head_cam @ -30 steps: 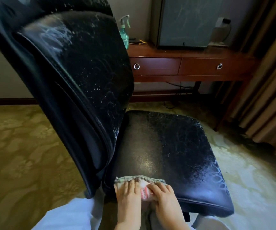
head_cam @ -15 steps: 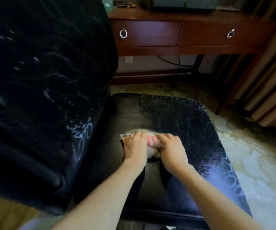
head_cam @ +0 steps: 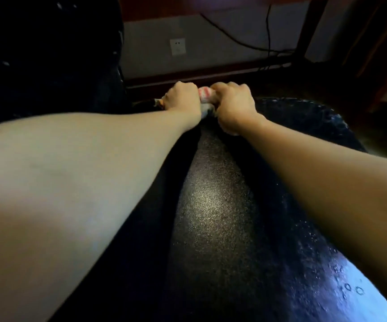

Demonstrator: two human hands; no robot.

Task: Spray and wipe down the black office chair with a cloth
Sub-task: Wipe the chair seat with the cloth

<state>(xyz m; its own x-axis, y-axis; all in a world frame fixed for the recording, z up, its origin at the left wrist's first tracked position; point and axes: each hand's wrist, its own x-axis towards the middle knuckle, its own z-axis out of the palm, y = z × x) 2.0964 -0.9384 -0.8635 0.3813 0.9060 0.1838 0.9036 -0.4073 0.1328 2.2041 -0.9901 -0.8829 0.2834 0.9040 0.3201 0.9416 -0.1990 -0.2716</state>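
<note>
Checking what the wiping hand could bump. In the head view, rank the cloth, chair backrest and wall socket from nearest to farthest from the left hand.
1. cloth: gripped in the left hand itself.
2. chair backrest: close by on the left.
3. wall socket: on the wall behind, farther off.

No readable text, label, brand, number or sign anywhere.
</note>
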